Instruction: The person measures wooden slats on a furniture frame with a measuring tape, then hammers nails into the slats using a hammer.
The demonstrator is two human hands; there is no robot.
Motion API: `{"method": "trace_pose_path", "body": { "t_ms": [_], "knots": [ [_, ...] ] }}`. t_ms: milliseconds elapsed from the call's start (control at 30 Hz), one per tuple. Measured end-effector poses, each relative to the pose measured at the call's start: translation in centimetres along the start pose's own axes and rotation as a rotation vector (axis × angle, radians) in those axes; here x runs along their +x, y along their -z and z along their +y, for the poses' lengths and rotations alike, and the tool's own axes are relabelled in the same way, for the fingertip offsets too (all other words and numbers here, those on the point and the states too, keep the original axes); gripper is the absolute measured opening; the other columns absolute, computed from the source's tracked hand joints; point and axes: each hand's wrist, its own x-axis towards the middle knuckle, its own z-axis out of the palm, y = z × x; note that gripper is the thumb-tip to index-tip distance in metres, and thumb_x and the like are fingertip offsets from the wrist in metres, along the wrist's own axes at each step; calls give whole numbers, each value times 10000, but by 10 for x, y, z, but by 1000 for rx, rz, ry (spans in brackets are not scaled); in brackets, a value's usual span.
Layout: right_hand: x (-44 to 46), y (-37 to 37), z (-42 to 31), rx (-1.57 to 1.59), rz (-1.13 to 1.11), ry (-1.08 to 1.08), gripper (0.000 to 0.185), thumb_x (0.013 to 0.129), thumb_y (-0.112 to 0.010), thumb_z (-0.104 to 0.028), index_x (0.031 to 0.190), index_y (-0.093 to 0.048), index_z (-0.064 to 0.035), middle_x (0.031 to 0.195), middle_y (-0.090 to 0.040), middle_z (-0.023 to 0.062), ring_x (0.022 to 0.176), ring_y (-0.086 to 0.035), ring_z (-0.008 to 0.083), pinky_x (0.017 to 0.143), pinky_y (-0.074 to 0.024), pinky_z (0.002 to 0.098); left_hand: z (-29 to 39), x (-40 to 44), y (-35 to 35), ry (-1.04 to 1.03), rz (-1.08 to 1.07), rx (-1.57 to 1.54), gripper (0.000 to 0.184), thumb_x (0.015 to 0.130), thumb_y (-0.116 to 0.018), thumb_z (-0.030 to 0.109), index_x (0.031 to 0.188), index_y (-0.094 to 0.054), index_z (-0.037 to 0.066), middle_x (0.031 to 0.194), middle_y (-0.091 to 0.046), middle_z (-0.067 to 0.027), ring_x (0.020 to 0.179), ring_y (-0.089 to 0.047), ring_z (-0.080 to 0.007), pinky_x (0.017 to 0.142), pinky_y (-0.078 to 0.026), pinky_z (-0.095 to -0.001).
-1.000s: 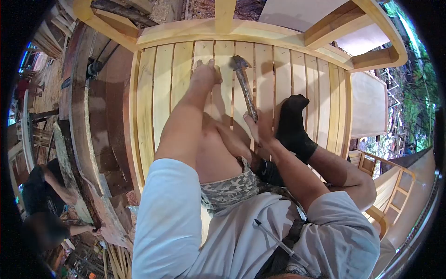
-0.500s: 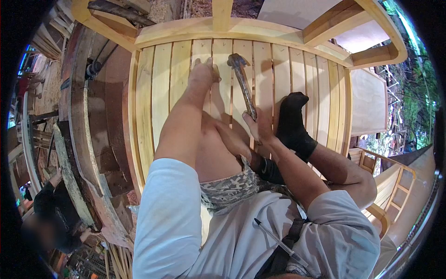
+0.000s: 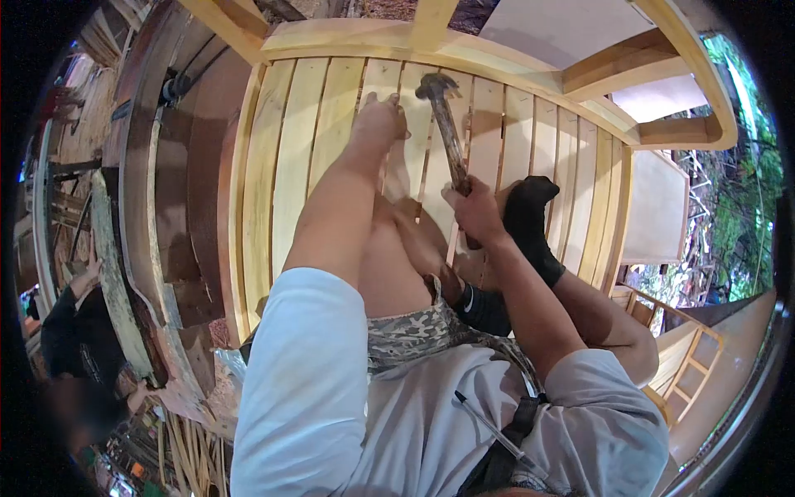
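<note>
My left hand rests near the far edge of the slatted wooden surface, fingers bent together; whatever they hold is hidden. My right hand is wrapped round the lower handle of a claw hammer. The handle's end shows below the fist, and the hammer head is just right of my left hand, over the slats. Small marks or nails show along the slats' far ends.
A wooden frame rail borders the far side, with a curved armrest at the right. My socked foot is on the slats. Another person is at the lower left beside long boards. Wooden furniture stands at the right.
The view has shifted and tilted slightly. My right hand has closed more fully round the hammer handle, now with its end showing below. The other person's arm has moved up along a board.
</note>
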Motion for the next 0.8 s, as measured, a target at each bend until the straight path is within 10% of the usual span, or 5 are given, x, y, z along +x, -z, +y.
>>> {"method": "trace_pose_path", "body": {
  "t_ms": [133,233,433,500,800],
  "knots": [
    [23,-5,-30,-49,22,150,371,964,-673,-376,860,-573,-34,604,-509,0,481,-499,106,456,-423,308,13,-10,10,100,2,43,889,729,-889,355,1471,-475,95,1346,-553,-305,1231,-574,-444,1009,-528,-487],
    [36,-7,-47,15,13,148,504,965,-629,-453,941,-623,50,709,-594,166,647,-580,275,649,-469,456,11,-8,12,93,-26,-41,910,721,-898,353,1486,-461,125,1414,-491,-309,1301,-533,-461,1035,-522,-468],
    [39,-14,-45,84,-75,65,518,1031,-532,-484,880,-593,8,671,-562,89,559,-568,215,554,-466,417,18,-13,16,164,7,-95,877,729,-895,327,1474,-474,133,1468,-452,-322,1324,-523,-445,1054,-507,-481],
    [19,-14,-48,464,-221,-91,447,1066,-473,-488,996,-556,-55,659,-524,13,471,-488,119,427,-424,297,27,-15,28,246,-99,-45,851,785,-864,323,1516,-445,204,1535,-435,-195,1397,-488,-331,1054,-530,-457],
    [13,-25,-42,1069,-362,-426,453,1052,-432,-573,986,-533,-136,685,-509,-10,494,-460,141,466,-419,326,22,-12,15,182,-2,-16,914,736,-890,328,1507,-448,110,1411,-529,-269,1285,-561,-397,1050,-519,-455]
  ]
}}
